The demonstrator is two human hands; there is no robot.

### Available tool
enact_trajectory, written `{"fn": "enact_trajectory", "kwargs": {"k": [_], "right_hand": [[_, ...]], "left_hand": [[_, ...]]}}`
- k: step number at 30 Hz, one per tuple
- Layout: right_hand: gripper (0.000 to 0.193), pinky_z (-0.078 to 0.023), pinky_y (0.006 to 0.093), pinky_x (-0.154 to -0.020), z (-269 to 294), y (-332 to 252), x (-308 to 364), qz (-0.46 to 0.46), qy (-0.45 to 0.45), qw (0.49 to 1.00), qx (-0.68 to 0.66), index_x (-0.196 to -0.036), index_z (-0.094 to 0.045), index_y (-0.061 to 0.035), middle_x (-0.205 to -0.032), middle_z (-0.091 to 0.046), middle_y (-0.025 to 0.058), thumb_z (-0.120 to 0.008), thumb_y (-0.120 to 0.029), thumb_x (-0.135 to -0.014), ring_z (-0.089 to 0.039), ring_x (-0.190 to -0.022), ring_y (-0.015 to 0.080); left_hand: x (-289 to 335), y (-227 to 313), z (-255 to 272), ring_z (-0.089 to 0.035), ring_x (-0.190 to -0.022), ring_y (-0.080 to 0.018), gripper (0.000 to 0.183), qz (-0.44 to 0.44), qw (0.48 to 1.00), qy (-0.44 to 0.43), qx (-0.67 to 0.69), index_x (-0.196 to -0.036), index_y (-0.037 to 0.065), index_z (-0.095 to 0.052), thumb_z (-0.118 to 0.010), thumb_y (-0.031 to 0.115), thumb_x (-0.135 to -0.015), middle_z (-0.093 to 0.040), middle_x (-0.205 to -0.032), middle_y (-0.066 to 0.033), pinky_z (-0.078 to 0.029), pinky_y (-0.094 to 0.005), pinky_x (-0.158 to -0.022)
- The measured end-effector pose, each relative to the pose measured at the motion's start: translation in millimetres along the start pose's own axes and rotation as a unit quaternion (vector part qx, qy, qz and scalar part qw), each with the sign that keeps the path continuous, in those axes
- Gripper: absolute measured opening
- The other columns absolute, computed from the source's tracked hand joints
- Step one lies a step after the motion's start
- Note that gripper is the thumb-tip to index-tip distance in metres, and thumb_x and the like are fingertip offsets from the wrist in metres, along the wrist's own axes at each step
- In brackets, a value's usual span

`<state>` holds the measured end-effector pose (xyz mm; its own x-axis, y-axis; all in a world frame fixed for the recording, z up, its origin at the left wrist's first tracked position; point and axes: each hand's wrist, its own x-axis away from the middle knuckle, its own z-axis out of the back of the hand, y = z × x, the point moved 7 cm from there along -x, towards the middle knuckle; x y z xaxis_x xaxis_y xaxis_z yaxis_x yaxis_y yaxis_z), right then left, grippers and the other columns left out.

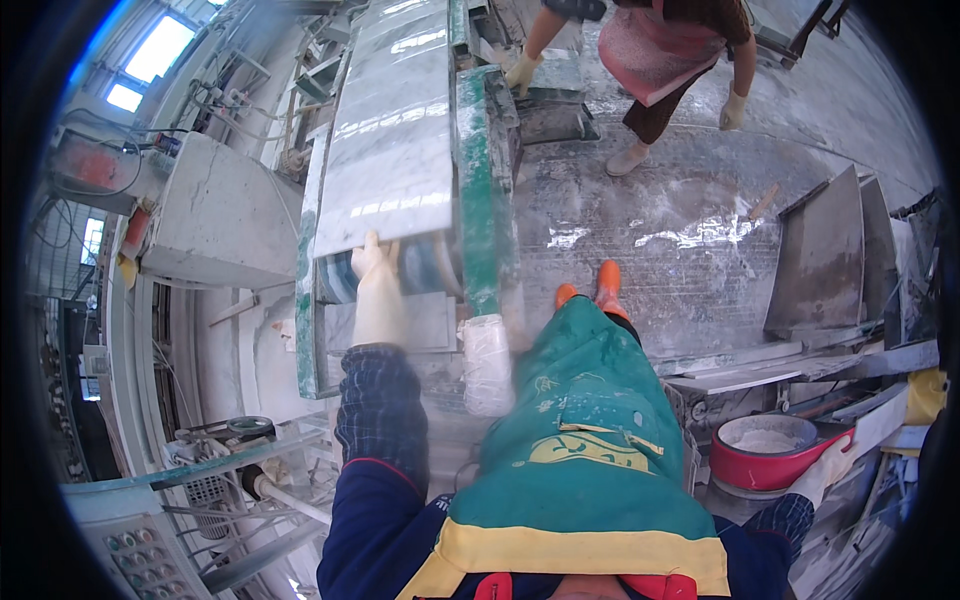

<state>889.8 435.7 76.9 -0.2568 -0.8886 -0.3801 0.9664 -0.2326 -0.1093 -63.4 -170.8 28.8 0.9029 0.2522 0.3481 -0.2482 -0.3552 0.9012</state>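
A white, grey-veined marble slab (390,150) lies on a conveyor between green side rails. My left hand (378,272), in a cream glove, grips its near edge, with a fingertip over the top; the fingers underneath are partly hidden. Below that edge a dark roller (425,265) shows. Out to my right, my gloved right hand (828,465) is closed at the rim of a red basin (765,468). A grey bowl (768,436) with whitish material sits in the basin.
Across the conveyor's green rail (480,200) stands a co-worker in a reddish apron (655,50), one gloved hand (523,73) near the rail. Dark upright panels (825,260) lean at right. A wrapped rail end (487,365) is beside my apron. The floor (660,200) looks wet.
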Motion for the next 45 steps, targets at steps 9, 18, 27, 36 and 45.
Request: {"fn": "enact_trajectory", "kwargs": {"k": [9, 18, 27, 36, 45], "right_hand": [[0.062, -0.042, 0.043, -0.104, 0.4, -10.8, -13.0, 0.002, -0.005, 0.997, 0.075, -0.137, -0.055, -0.0056, -0.133, -0.058, 0.0204, -0.038, -0.051, -0.098, -0.055, -0.123, 0.0371], [0.064, -0.042, 0.0435, -0.105, 4.5, -19.5, -17.2, -0.029, -0.012, 0.993, 0.111, -0.14, -0.052, -0.0068, -0.138, -0.056, 0.0185, -0.034, -0.051, -0.098, -0.055, -0.123, 0.0369], [0.065, -0.041, 0.0441, -0.104, -9.0, 2.0, -37.7, -0.043, -0.004, 0.998, -0.052, -0.134, -0.056, -0.0015, -0.131, -0.058, 0.0239, -0.035, -0.052, -0.099, -0.054, -0.12, 0.0418], [0.065, -0.034, 0.0423, -0.111, 2.3, -20.8, -11.5, -0.014, -0.003, 0.999, 0.032, -0.143, -0.049, -0.0053, -0.143, -0.05, 0.02, -0.037, -0.052, -0.1, -0.047, -0.13, 0.0391], [0.06, -0.034, 0.0422, -0.11, 9.1, -28.6, -1.8, 0.02, 0.035, 0.999, 0.023, -0.141, -0.051, -0.0045, -0.142, -0.051, 0.0198, -0.039, -0.047, -0.101, -0.047, -0.129, 0.0381]], "left_hand": [[-32.6, 16.5, 27.9, -0.072, -0.08, -0.0252, 0.044, 0.086, 0.927, -0.006, -0.365, -0.101, -0.006, -0.064, -0.046, 0.034, -0.103, -0.073, -0.096, -0.0163, -0.06, -0.0313, -0.062], [-34.4, 31.6, 26.6, -0.064, -0.058, -0.0199, 0.053, 0.012, 0.874, -0.003, -0.486, -0.091, -0.004, -0.067, -0.047, 0.044, -0.1, -0.07, -0.079, -0.0127, -0.053, -0.0297, -0.05], [-34.6, 25.0, 40.7, -0.057, -0.049, -0.0151, 0.051, 0.122, 0.95, -0.022, -0.285, -0.092, 0.0, -0.068, -0.046, 0.045, -0.101, -0.06, -0.064, -0.0037, -0.044, -0.0279, -0.039], [-27.5, 17.9, 26.2, -0.065, -0.073, -0.0175, 0.051, 0.042, 0.95, 0.056, -0.303, -0.092, 0.001, -0.065, -0.045, 0.047, -0.102, -0.068, -0.087, -0.0095, -0.054, -0.023, -0.058], [-66.8, 5.7, 43.7, -0.06, -0.062, -0.0164, 0.043, 0.06, 0.964, 0.088, -0.244, -0.084, 0.003, -0.064, -0.056, 0.043, -0.099, -0.063, -0.074, -0.0057, -0.048, -0.0256, -0.052]]}}
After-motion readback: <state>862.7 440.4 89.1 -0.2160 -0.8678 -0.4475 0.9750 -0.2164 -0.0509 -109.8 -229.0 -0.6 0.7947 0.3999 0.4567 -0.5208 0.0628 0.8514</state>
